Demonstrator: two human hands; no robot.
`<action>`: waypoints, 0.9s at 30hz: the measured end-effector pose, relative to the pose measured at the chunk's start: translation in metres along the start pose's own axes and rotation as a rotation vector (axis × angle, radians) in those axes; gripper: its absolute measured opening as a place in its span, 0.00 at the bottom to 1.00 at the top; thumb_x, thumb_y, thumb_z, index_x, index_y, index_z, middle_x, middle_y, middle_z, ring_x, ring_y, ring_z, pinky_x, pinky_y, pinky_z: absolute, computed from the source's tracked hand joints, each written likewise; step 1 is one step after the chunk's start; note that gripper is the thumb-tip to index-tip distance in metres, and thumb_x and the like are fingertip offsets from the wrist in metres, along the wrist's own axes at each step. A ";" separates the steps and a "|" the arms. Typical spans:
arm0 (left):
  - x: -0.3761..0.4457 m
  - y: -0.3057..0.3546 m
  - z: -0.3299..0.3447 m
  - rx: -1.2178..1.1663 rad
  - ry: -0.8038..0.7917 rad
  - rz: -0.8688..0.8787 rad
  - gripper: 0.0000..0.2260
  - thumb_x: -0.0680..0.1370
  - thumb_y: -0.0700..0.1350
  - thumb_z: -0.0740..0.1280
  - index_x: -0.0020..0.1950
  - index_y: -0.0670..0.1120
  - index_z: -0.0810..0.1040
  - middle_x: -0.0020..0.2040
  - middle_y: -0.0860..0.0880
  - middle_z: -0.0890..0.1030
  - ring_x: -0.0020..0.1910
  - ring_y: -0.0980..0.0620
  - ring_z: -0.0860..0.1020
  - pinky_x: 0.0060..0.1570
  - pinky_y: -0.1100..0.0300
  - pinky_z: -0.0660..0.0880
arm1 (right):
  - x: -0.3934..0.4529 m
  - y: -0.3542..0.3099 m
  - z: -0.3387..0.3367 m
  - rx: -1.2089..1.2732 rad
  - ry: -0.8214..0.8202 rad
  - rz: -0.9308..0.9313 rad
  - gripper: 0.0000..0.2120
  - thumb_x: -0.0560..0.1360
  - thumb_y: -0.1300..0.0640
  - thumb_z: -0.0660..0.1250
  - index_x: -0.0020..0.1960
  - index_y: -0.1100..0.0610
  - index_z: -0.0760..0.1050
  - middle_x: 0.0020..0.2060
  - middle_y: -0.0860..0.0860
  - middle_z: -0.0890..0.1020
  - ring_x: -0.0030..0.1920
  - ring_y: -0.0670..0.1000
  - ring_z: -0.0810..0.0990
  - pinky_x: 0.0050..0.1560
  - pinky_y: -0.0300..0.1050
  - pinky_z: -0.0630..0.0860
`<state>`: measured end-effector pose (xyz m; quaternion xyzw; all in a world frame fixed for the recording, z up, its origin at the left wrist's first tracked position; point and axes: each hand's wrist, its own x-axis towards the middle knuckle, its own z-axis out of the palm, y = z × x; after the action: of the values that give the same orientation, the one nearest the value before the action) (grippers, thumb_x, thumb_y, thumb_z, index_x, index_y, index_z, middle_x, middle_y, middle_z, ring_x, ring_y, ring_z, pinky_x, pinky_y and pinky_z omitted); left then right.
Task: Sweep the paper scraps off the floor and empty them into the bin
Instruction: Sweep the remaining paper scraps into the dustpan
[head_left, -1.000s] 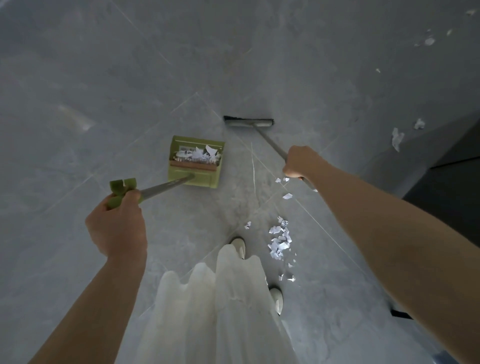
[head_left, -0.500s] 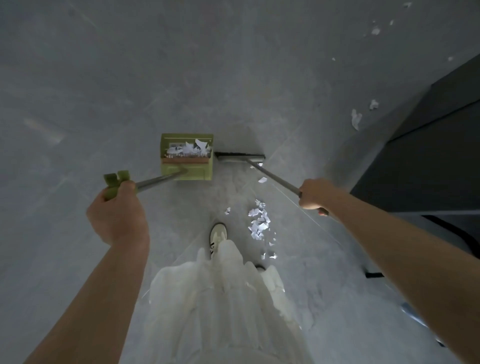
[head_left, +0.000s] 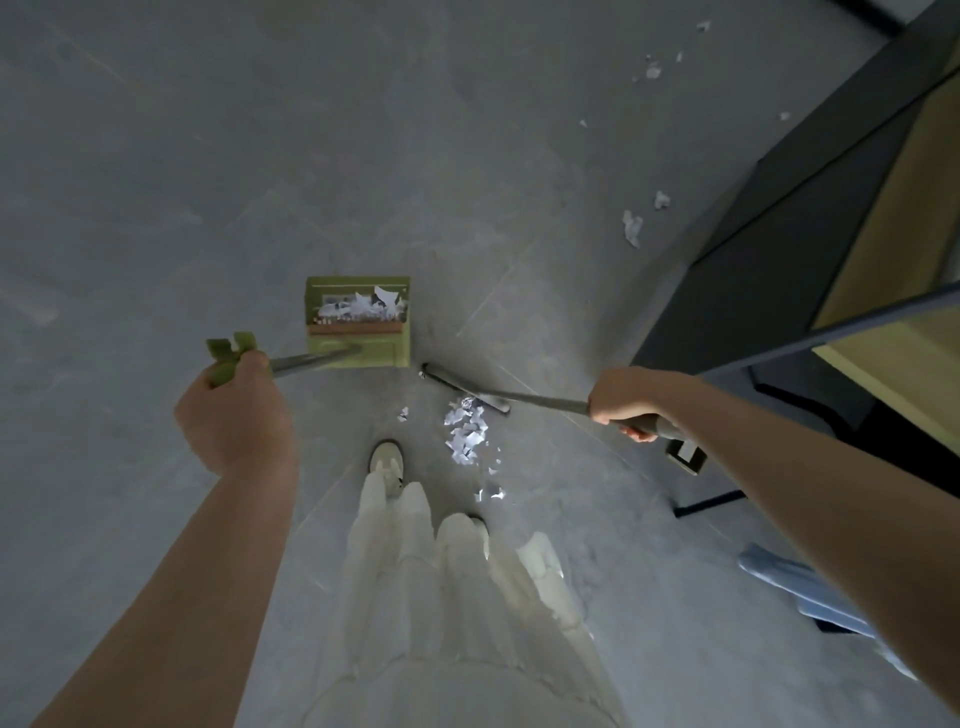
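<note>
Clearly our left hand (head_left: 234, 410) grips the dustpan (head_left: 358, 322) handle, our right hand (head_left: 626, 397) the broom (head_left: 467, 387); just beyond its head, feather-light scraps (head_left: 465, 434) will scatter easily.

A dark cabinet (head_left: 769, 249) stands right, pale blue object (head_left: 800, 592) lying nearby.

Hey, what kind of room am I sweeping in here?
Probably an indoor office or workroom: large grey floor tiles, a dark cabinet with a pale wood top, and black furniture legs at the right.
</note>
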<state>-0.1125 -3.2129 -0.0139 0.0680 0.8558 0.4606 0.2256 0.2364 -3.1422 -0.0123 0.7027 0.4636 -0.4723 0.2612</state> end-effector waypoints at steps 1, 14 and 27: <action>-0.007 -0.001 0.002 -0.004 -0.002 -0.001 0.13 0.65 0.56 0.69 0.29 0.48 0.74 0.29 0.50 0.75 0.30 0.46 0.73 0.33 0.52 0.69 | -0.002 0.008 -0.003 0.006 0.022 0.002 0.07 0.72 0.67 0.59 0.50 0.65 0.71 0.35 0.59 0.71 0.24 0.50 0.69 0.24 0.38 0.66; -0.042 -0.028 0.010 0.004 -0.015 0.009 0.12 0.62 0.56 0.70 0.27 0.49 0.76 0.28 0.49 0.73 0.30 0.46 0.72 0.33 0.51 0.69 | 0.026 0.049 -0.043 0.096 0.354 0.070 0.11 0.77 0.61 0.60 0.37 0.64 0.73 0.29 0.57 0.77 0.38 0.57 0.79 0.44 0.47 0.76; -0.044 -0.042 0.013 -0.123 0.003 0.022 0.13 0.66 0.49 0.73 0.25 0.49 0.72 0.21 0.55 0.70 0.25 0.52 0.69 0.33 0.53 0.66 | 0.089 0.068 -0.052 0.017 0.341 0.082 0.10 0.77 0.61 0.61 0.40 0.64 0.75 0.40 0.59 0.81 0.47 0.57 0.81 0.52 0.48 0.77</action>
<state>-0.0633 -3.2413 -0.0402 0.0629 0.8252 0.5150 0.2231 0.3301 -3.0935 -0.0764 0.7932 0.4680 -0.3392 0.1918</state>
